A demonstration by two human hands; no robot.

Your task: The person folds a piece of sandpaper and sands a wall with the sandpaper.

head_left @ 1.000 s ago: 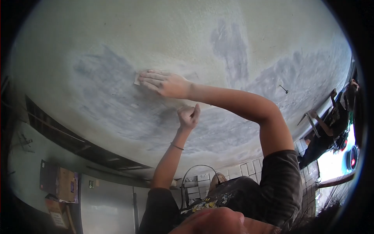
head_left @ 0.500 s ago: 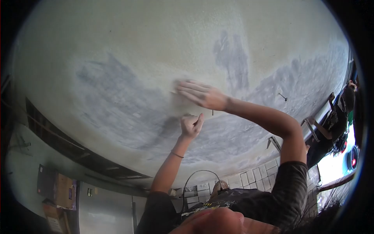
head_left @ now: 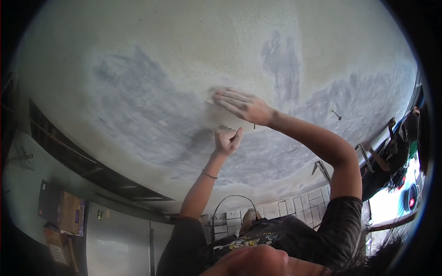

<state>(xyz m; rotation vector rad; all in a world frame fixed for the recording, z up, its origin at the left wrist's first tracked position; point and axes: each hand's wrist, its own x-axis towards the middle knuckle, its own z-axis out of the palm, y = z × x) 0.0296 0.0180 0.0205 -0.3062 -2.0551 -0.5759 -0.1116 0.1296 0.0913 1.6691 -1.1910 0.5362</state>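
Note:
My right hand (head_left: 246, 107) lies flat with fingers stretched out against a large, curved, pale panel (head_left: 184, 37) with grey, rubbed-looking patches. A pale edge shows under its fingers; whether that is a thin sheet, I cannot tell. Just below it, my left hand (head_left: 227, 140) is closed in a fist with the thumb along the side, close to or against the panel. The inside of that fist is hidden. A dark band circles the left wrist.
A bent metal pin (head_left: 337, 115) sticks out of the panel on the right. Metal brackets (head_left: 321, 169) stand near its lower edge. Another person (head_left: 399, 152) is at the far right. Cardboard boxes (head_left: 71, 213) and a grey cabinet (head_left: 117, 241) are at lower left, pale bricks (head_left: 301, 205) below.
The view has tilted slightly, shifting the panel up and to the right. Both hands keep nearly the same place on the panel; the right fingers look less blurred.

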